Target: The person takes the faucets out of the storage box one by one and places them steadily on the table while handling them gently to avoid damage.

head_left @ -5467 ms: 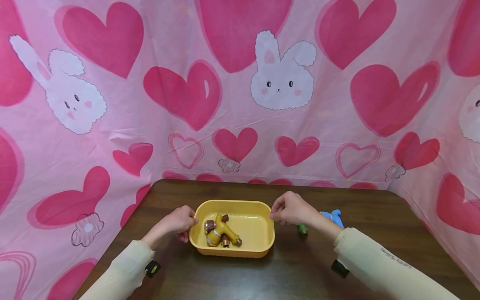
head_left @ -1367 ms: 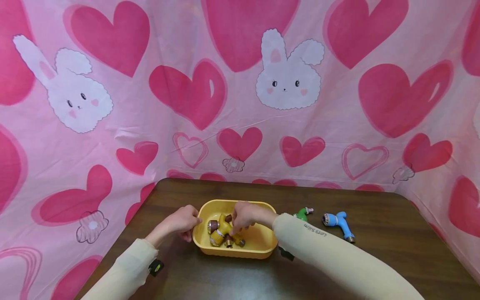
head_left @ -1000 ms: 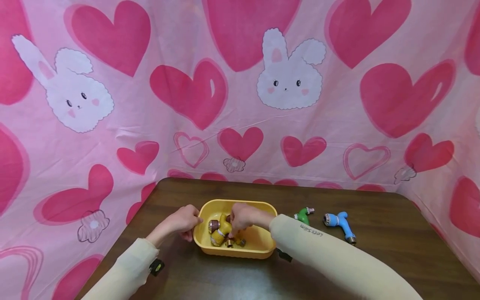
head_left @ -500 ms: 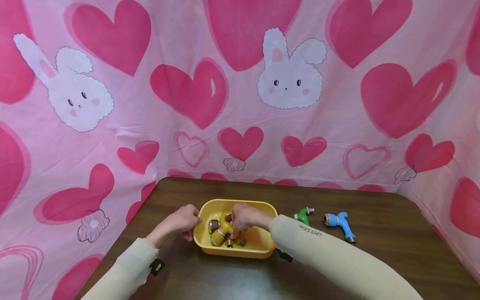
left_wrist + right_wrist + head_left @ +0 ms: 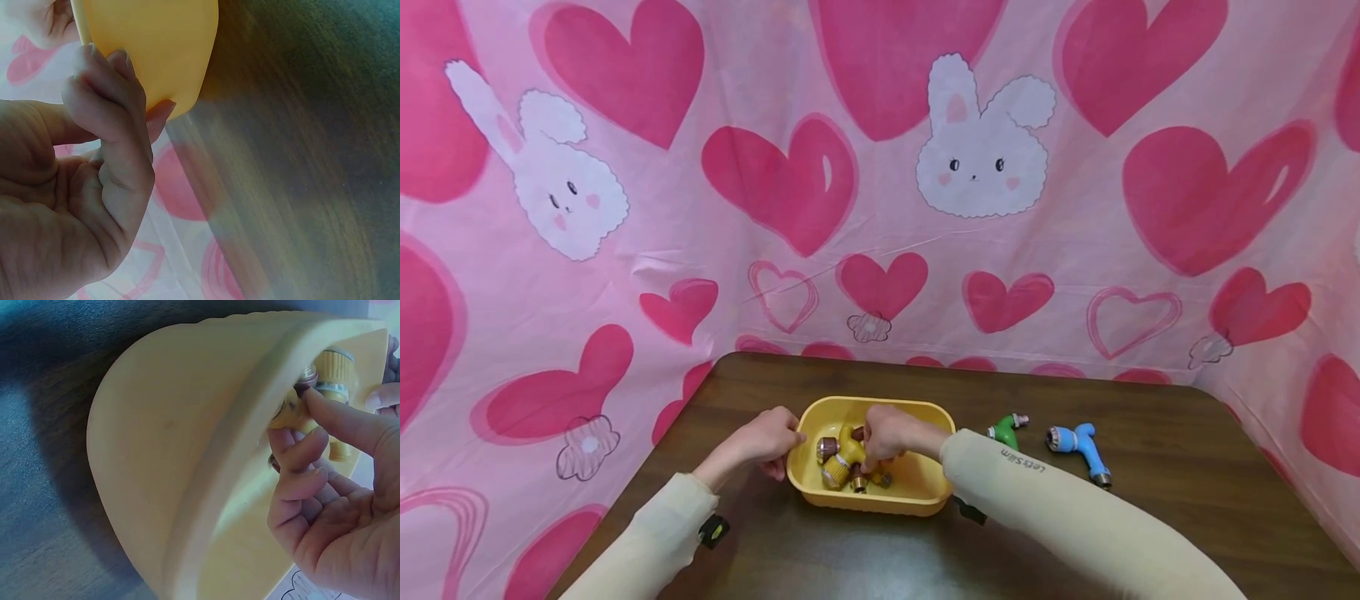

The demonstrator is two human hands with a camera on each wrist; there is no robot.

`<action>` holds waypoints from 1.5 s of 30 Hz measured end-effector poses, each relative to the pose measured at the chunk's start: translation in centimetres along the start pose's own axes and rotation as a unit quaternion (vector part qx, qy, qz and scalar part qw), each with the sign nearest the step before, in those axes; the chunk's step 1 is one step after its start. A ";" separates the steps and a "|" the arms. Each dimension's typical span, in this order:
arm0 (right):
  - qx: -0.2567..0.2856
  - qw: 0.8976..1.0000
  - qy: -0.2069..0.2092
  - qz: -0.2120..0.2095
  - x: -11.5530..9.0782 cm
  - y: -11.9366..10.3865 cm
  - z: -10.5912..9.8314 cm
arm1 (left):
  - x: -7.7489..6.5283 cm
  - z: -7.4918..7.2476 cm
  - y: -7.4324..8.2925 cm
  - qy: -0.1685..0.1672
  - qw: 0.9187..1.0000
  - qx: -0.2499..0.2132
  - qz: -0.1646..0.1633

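A yellow oblong basin [image 5: 917, 487] stands on the table. My left hand [image 5: 767, 442] grips its left end, thumb over the rim; the left wrist view shows the fingers [image 5: 125, 147] curled against the outer wall. Inside the basin lie a yellow tap-like Y-shaped fitting [image 5: 850, 454] and a brown one [image 5: 828, 448] with metal threaded ends, crossing each other. My right hand [image 5: 889, 433] reaches into the basin. In the right wrist view its thumb and fingers pinch the yellow fitting [image 5: 286, 412] near one end. The hand hides part of both fittings.
Right of the basin lie a green fitting [image 5: 1006, 432], partly behind my right sleeve, and a blue fitting [image 5: 1084, 446]. The brown wooden table [image 5: 820, 558] is bordered at the back and sides by a pink heart-patterned cloth [image 5: 880, 233].
My right hand has left the basin's right rim and moved left into the basin, onto the fittings. Over the last second it barely shifts. The left hand stays on the rim.
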State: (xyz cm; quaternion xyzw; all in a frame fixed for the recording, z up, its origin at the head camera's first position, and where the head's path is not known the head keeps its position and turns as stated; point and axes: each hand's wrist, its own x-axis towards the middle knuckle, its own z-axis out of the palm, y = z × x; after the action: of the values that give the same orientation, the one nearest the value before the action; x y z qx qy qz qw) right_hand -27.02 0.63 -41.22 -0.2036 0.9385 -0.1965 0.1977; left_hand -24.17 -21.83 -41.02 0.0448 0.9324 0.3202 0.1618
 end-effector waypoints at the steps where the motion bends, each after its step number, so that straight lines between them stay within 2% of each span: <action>1: 0.000 1.000 0.000 0.002 0.0 0.0 0.0 | 0.0 -0.1 0.1 0.000 1.000 0.000 0.000; 14: -0.001 1.000 0.000 0.012 0.1 0.0 -0.1 | -0.1 0.1 0.2 0.003 1.000 -0.001 -0.004; 26: 0.048 0.999 0.013 -0.002 -0.6 0.2 -0.3 | -0.1 0.0 0.1 0.002 1.000 -0.002 0.013; 45: 0.061 0.998 0.018 -0.009 -1.3 0.7 -0.9 | 0.1 0.1 0.0 0.001 1.000 -0.002 0.007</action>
State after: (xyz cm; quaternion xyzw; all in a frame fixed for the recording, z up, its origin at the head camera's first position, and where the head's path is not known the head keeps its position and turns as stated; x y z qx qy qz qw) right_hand -26.51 2.12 -40.41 -0.1961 0.9264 -0.2585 0.1910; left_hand -24.23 -21.77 -41.14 0.0504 0.9315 0.3232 0.1592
